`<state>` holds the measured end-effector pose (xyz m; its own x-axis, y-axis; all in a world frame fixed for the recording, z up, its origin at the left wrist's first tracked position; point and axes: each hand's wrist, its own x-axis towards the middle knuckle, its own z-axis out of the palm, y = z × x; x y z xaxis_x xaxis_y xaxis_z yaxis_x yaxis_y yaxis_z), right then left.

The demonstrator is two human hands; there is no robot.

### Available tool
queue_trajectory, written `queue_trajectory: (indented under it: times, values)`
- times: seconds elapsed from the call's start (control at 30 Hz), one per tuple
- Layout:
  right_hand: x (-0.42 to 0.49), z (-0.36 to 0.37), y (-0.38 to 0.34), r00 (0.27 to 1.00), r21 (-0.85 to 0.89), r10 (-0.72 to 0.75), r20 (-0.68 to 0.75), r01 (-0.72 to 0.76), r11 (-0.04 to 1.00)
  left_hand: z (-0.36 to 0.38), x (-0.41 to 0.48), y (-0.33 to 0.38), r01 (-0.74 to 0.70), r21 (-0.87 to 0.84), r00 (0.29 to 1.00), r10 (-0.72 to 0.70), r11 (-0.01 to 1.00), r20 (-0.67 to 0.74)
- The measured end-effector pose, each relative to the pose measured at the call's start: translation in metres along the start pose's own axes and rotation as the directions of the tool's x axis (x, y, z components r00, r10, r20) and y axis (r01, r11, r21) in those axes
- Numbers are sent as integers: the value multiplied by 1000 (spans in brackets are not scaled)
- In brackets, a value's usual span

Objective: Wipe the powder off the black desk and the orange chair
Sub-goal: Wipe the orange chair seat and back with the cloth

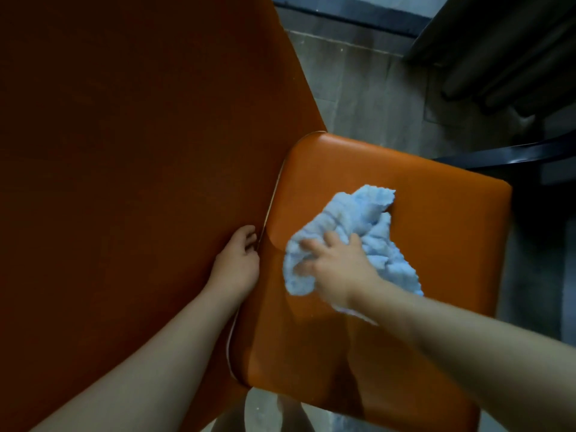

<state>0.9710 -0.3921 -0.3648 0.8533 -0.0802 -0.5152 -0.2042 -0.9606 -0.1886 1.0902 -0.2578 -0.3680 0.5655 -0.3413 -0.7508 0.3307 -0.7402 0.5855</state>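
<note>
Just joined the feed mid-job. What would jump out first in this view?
The orange chair fills most of the frame, with its back on the left and its seat centre-right. A crumpled light-blue cloth sits on the seat, held down by the right hand. The left hand grips the edge of the chair's back, right where it meets the seat.
</note>
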Motion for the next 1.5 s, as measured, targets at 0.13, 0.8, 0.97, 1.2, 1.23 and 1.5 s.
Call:
queue_trajectory:
  times: [0.13, 0.8, 0.97, 1.2, 1.23, 1.5]
  values:
    - [51, -43, 24, 904, 154, 280, -322, -242, 958, 3, -8, -2, -51, 180, 999, 49, 982, 16]
    - [32, 10, -27, 983, 27, 100, -152, -97, 995, 2, -9, -18, -101, 132, 994, 105, 986, -24]
    - [-34, 37, -28, 996, 70, -86, -1, 85, 994, -1, -13, -27, -83, 284, 991, 48, 955, 127]
    - [23, -8, -14, 928, 281, 322, -189, -263, 923, -3, -11, -16, -126, 125, 990, 117, 984, 79]
    - [24, -3, -20, 932, 239, 326, -159, -284, 928, -3, -12, -16, -120, 63, 990, 114, 991, 83]
    - [-52, 38, -45, 995, 169, 99, 33, -103, 980, -6, -27, -24, -80, 30, 988, 76, 996, 131]
